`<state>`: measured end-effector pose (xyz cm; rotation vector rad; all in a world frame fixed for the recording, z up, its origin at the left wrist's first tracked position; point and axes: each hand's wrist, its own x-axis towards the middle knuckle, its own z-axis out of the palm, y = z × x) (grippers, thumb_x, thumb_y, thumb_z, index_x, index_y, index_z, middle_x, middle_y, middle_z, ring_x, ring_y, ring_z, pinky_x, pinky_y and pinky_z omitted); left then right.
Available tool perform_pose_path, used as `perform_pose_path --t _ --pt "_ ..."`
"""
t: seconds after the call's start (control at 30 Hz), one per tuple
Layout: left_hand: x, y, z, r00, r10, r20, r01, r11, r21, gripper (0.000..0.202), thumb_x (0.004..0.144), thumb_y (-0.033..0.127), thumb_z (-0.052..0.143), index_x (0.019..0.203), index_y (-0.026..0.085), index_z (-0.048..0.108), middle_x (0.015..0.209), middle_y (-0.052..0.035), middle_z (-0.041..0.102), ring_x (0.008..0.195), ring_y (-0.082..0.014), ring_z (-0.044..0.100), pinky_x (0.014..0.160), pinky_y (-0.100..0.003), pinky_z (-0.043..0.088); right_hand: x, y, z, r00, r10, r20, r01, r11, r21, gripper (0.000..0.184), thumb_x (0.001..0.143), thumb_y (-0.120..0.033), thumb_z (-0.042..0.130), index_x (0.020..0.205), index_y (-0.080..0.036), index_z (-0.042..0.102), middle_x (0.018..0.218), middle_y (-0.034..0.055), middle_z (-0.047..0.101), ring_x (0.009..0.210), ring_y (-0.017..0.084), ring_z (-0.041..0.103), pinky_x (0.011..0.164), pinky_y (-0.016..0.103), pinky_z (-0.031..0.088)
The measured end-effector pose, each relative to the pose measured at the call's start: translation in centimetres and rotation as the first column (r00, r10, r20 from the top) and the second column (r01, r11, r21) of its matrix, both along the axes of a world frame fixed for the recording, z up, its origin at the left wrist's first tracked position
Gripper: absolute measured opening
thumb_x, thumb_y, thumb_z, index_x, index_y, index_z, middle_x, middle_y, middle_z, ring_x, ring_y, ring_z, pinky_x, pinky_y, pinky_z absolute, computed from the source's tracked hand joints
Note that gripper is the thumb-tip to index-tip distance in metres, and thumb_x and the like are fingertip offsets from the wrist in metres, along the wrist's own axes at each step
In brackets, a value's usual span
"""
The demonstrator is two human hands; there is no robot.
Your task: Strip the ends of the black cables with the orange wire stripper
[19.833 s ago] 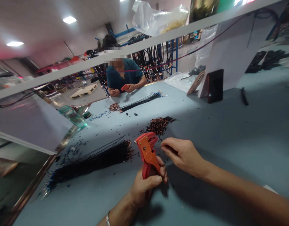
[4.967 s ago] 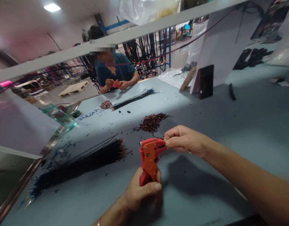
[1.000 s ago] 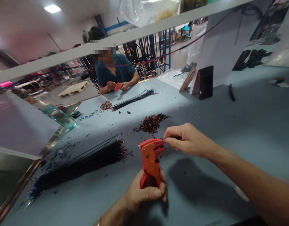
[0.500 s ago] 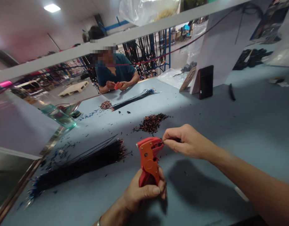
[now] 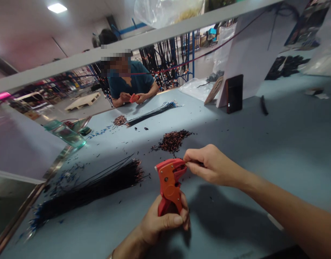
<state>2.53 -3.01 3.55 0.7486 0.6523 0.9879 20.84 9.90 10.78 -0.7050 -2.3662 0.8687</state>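
My left hand [image 5: 161, 225] is wrapped round the handles of a red-orange wire stripper [image 5: 168, 180], held upright above the blue table [image 5: 275, 151]. My right hand [image 5: 210, 166] pinches a short thin dark wire piece, mostly hidden by the fingers, and presses its tip into the stripper's jaws. A long bundle of black wires [image 5: 92, 189] lies on the table to the left. A heap of short dark and copper-coloured wire pieces [image 5: 173, 140] sits just beyond the stripper.
Across the table a person in a teal shirt [image 5: 133, 84] handles another red tool, with a second wire bundle [image 5: 151, 112] and small heap [image 5: 120, 120] before them. A black phone [image 5: 233, 93] leans against a white board. A glass jar [image 5: 65, 132] stands at the left edge.
My right hand has slid slightly left, bringing the wire piece right up to the stripper's jaws. The stripper has tipped a little in my left hand.
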Motion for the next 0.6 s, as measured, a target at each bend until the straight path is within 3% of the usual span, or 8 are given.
perform_pose_path --t 0.23,0.6 --pt "-0.01 0.10 -0.09 0.997 0.023 -0.069 -0.026 0.999 -0.038 0.037 0.071 0.034 0.079 0.090 0.013 0.056 0.065 0.0001 0.057 0.056 -0.0125 0.057 0.059 -0.028 0.044 0.04 0.17 -0.38 1.000 0.003 0.016 -0.004 0.997 0.072 0.014 0.082 -0.018 0.045 0.069 -0.018 0.051 0.054 -0.0057 0.045 0.048 0.007 0.035 0.052 0.021 0.026" --pt "0.18 0.08 0.00 0.994 0.029 -0.103 -0.033 0.999 -0.043 0.037 0.072 0.042 0.077 0.075 0.014 0.052 0.053 0.0027 0.050 0.044 -0.0087 0.048 0.046 -0.022 0.041 -0.19 0.32 -0.64 1.000 -0.002 0.030 0.001 1.000 0.027 0.015 0.082 -0.019 0.045 0.069 -0.018 0.052 0.054 -0.0053 0.045 0.049 0.008 0.036 0.052 0.021 0.026"
